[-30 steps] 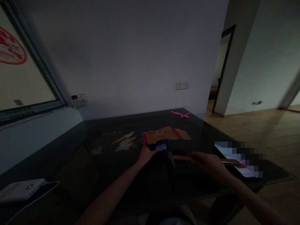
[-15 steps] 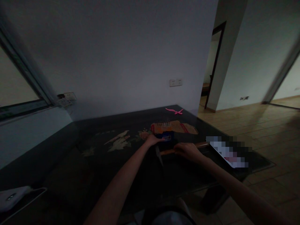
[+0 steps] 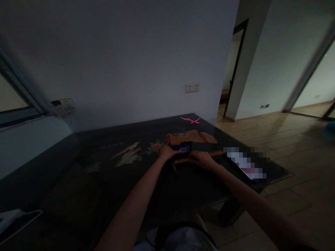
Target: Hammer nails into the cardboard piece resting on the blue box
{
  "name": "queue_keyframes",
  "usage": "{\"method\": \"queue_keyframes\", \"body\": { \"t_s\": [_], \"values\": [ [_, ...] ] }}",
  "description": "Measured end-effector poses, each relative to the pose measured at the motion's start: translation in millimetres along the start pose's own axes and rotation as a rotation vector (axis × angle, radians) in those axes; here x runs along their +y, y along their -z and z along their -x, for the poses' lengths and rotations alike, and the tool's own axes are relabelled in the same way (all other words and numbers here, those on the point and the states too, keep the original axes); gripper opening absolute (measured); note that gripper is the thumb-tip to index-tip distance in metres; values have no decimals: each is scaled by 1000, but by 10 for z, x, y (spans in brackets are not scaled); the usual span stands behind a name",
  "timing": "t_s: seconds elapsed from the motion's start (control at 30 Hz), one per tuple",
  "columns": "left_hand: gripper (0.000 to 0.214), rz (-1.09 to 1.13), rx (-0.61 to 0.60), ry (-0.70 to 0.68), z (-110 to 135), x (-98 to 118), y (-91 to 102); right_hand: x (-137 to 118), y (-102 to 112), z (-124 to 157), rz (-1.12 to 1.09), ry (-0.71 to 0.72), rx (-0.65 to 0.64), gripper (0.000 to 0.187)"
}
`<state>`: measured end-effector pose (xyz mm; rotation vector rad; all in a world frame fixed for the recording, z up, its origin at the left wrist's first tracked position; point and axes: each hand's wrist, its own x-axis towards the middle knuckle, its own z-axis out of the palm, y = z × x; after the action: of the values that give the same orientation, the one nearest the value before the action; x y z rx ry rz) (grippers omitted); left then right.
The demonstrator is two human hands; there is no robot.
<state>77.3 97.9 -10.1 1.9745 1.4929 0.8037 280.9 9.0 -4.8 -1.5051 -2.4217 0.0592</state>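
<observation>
My left hand point(image 3: 167, 152) grips the left end of a small dark-blue box point(image 3: 184, 147) with a pale label. Its thumb lies along the front face and the other fingers are hidden. Just right of the box, my right hand point(image 3: 202, 159) is closed over the wooden handle of a hammer point(image 3: 181, 161). The dark hammer head points toward me, in front of the box and near my left wrist. The handle shows on both sides of my right hand. Behind the box lies a torn brown and red paper packaging piece point(image 3: 202, 136).
The dark glossy table point(image 3: 157, 195) has a bird-and-flower picture on its top. A pink ribbon point(image 3: 192, 121) lies at the far edge. A blurred-out flat white item point(image 3: 243, 164) sits at right, and a white device with a cable point(image 3: 10, 219) at lower left.
The view has shifted slightly, so the scene sits further left and up. My right hand has moved a little closer to the blue box. My left hand keeps its hold.
</observation>
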Motion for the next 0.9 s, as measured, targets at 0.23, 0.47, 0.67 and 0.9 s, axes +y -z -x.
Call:
{"method": "queue_keyframes", "body": {
  "t_s": [0.23,0.47,0.67,0.9],
  "values": [
    [74,-58,2,21,36,29,16,15,-4,-12,-12,56,29,19],
    [75,-84,26,1,59,73,-33,74,-96,-44,-14,70,61,18],
    [74,-167,11,18,65,133,-91,104,-163,-69,-26,51,75,19],
    [76,-212,6,-3,84,157,-98,71,-175,-80,-25,21,101,23]
  ]
}}
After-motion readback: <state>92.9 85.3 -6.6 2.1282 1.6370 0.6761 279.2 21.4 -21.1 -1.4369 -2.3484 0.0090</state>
